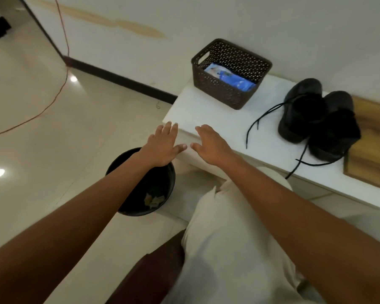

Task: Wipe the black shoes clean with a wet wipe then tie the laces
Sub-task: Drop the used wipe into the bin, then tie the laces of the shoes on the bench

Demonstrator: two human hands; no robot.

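So far nothing is started: my left hand (162, 147) and right hand (211, 144) hover empty, fingers spread, at the white bench (206, 115) edge. Next I reach for the blue wipe pack (228, 77) in the brown basket (224, 93); the black shoes (318, 119) lie unlaced, right of it.

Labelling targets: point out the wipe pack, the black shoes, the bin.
wipe pack (228, 79), head view, on its blue wrapper inside the basket
black shoes (303, 110), head view, on the left shoe's upper
bin (140, 207), head view, on its inner wall
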